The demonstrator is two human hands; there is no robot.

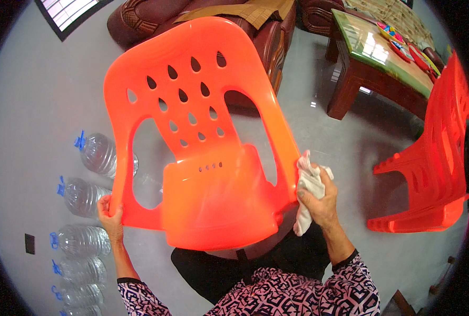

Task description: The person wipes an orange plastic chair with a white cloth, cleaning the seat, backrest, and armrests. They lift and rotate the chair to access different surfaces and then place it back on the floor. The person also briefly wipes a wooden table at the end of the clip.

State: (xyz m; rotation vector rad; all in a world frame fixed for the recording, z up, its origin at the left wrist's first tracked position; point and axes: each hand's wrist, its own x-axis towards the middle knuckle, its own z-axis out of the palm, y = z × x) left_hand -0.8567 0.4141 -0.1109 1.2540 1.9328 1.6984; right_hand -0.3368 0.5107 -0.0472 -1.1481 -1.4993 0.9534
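Note:
In front of me is an orange-red plastic armchair (218, 205), its tall back pierced with several teardrop holes. My left hand (110, 216) is closed around the front end of its left armrest. A crumpled white cloth (311, 184) is in my right hand (323, 200), whose fingers are closed on it. The cloth lies against the outer side of the right armrest. Some of my right fingers are hidden behind the cloth.
Several clear plastic water bottles (84, 239) with blue caps stand in a row at left. Another red plastic chair (429, 179) is at right. Behind are a dark red leather sofa (155, 26) and a wooden table (371, 63) with a green top, bearing colourful trays (390, 32).

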